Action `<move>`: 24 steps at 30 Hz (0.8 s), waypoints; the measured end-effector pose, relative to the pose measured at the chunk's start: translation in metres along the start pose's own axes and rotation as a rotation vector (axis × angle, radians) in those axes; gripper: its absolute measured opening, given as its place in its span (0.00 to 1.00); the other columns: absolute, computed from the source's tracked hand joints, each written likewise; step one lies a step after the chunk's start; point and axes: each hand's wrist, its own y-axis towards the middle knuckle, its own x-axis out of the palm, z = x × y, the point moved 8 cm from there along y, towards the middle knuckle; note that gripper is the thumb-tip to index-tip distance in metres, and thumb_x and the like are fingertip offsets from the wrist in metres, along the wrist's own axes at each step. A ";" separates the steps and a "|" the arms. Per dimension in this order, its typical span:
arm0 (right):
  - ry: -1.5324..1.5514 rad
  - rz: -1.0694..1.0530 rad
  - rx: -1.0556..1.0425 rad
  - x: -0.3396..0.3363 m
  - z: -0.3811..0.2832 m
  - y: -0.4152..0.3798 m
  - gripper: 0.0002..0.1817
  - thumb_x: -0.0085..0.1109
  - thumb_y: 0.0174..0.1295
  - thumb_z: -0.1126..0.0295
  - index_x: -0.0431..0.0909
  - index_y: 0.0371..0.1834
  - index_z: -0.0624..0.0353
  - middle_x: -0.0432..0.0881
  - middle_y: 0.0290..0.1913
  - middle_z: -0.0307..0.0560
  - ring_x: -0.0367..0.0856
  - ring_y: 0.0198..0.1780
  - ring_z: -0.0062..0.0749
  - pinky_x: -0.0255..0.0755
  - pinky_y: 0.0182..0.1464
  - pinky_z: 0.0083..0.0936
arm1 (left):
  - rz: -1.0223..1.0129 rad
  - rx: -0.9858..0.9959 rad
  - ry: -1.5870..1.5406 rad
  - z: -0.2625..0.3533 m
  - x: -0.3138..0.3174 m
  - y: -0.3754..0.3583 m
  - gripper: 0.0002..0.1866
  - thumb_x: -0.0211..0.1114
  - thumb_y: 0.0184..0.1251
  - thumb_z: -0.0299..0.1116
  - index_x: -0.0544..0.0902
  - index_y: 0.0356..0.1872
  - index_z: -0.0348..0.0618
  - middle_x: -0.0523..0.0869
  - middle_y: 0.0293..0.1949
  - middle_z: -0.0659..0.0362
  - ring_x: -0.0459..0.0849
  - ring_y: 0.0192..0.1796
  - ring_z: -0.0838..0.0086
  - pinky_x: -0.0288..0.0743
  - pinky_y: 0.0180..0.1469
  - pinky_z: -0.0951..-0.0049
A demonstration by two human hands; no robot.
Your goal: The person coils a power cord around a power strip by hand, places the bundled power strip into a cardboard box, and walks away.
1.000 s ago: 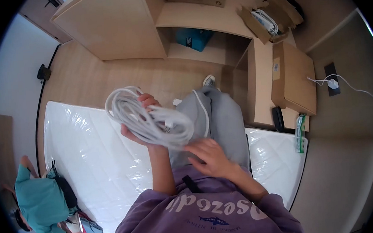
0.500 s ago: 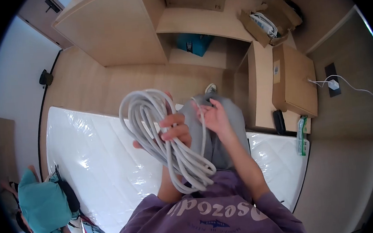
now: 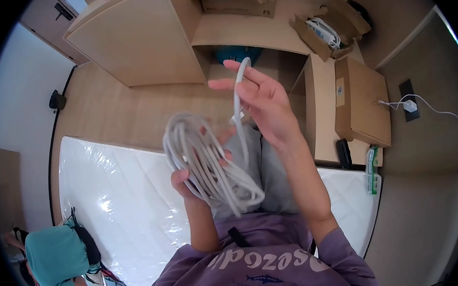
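A coil of light grey cable (image 3: 190, 151) hangs in front of my body, slightly blurred. My left hand (image 3: 183, 183) grips the coil, with the thumb on its near left side and the fingers partly hidden among the loops. Higher up and to the right, my right hand (image 3: 270, 103) pinches a single run of that cable near the thumb, with some fingers stretched out. This run bends over at the fingertips and drops back toward the coil. Beneath both hands are my grey trousers (image 3: 276, 177).
A plastic-wrapped mattress (image 3: 120, 188) lies around my legs. At right, a desk carries a closed cardboard box (image 3: 363, 101), an open box (image 3: 312, 39) with white cables, and a black case (image 3: 343, 153). Another person in a teal shirt (image 3: 56, 256) bends at lower left.
My right hand has moved up and away from my body, drawing a length of cable with it. The coil has shifted slightly right, and my left hand has turned around it.
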 end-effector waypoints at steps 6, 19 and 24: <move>-0.584 -0.013 -0.346 -0.013 -0.020 -0.007 0.25 0.69 0.46 0.75 0.73 0.49 0.58 0.70 0.56 0.46 0.68 0.58 0.28 0.60 0.62 0.30 | -0.270 -0.292 0.403 -0.048 0.048 -0.021 0.62 0.76 0.34 0.34 0.46 0.73 0.38 0.60 0.68 0.43 0.76 0.54 0.64 0.70 0.56 0.68; -1.013 0.247 -0.680 -0.047 -0.043 -0.060 0.15 0.63 0.57 0.67 0.77 0.45 0.64 0.79 0.44 0.45 0.72 0.45 0.28 0.65 0.53 0.24 | -0.496 -0.132 -0.363 -0.019 0.085 -0.039 0.28 0.63 0.64 0.38 0.65 0.58 0.30 0.76 0.40 0.52 0.81 0.21 0.70 0.74 0.19 0.77; -0.325 -0.106 0.024 -0.069 0.060 -0.037 0.11 0.56 0.66 0.63 0.76 0.37 0.60 0.77 0.31 0.40 0.71 0.31 0.25 0.65 0.39 0.20 | -0.733 -0.023 -0.739 -0.003 0.090 -0.037 0.49 0.69 0.55 0.38 0.47 0.72 0.33 0.71 0.47 0.58 0.83 0.21 0.71 0.76 0.19 0.80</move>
